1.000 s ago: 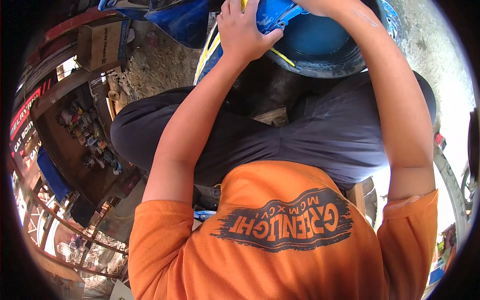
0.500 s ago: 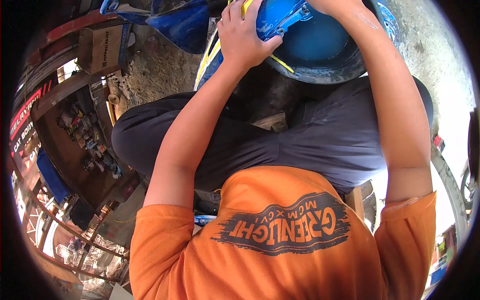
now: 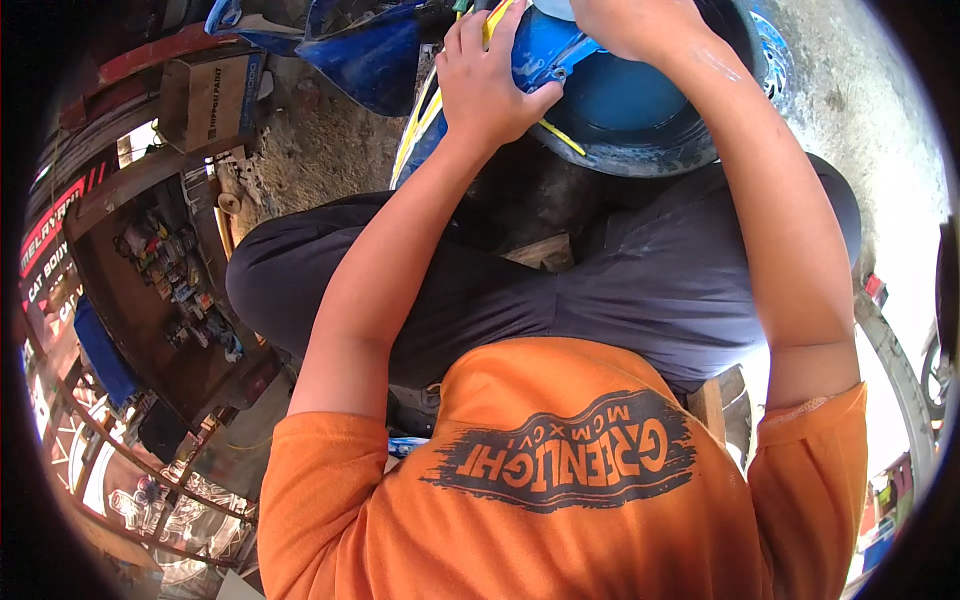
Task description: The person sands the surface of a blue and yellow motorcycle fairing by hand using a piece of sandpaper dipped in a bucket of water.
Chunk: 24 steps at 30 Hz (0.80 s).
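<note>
My left hand point(image 3: 485, 85) is closed round a glossy blue plastic panel point(image 3: 545, 62) with yellow and white stripes, thumb on the near side and fingers over the top. The panel leans over the left rim of a dark round tub point(image 3: 655, 160) holding cloudy bluish water point(image 3: 625, 95). At the upper edge, my right hand point(image 3: 640, 25) is bent over the panel. By its fingertips shows a pale grey-blue flat piece point(image 3: 553, 8), pressed on the panel; its kind is unclear and the fingers are partly cut off. A thin yellow strip point(image 3: 562, 137) sticks out below my left thumb.
Other blue panels point(image 3: 365, 60) lie on the rough concrete floor at the upper left, near a cardboard box point(image 3: 205, 100). A wooden shelf unit point(image 3: 130, 290) with small items stands on the left. My crossed legs point(image 3: 640, 270) are close below the tub.
My right hand has moved left along the panel, closer to my left hand, and the pale piece now shows at its fingertips. My left hand keeps its hold nearly in place.
</note>
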Tool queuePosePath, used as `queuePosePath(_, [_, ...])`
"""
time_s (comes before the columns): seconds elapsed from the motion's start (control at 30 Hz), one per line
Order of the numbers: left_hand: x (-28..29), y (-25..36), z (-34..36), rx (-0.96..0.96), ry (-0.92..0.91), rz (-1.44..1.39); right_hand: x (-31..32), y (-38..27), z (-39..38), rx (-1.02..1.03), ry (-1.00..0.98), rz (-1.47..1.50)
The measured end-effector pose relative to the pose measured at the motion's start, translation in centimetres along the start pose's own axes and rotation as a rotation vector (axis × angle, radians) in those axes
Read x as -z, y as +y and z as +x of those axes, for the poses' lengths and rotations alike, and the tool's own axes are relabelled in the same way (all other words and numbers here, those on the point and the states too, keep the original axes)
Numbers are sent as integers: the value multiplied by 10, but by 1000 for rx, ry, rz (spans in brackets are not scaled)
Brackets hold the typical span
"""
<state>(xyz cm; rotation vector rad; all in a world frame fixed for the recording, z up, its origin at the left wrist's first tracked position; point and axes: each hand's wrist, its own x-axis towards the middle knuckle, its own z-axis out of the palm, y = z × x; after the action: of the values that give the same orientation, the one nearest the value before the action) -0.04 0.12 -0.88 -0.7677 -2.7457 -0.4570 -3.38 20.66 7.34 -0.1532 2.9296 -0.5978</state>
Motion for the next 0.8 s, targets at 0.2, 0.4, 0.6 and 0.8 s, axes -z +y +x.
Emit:
queuePosePath(0.2, [1,3,2,-2,-13,-11,0,11,6,-63,81,-23])
queuePosePath(0.4, [-3,-3,-2,14,-3,-5,0,11,4,-66,142,28])
queuePosePath(0.6, [-1,-2,-2,35,-33,-14,0,2,0,6,36,-17])
queuePosePath(0.8, [-1,0,0,23,-22,-38,-4,18,6,-121,186,10])
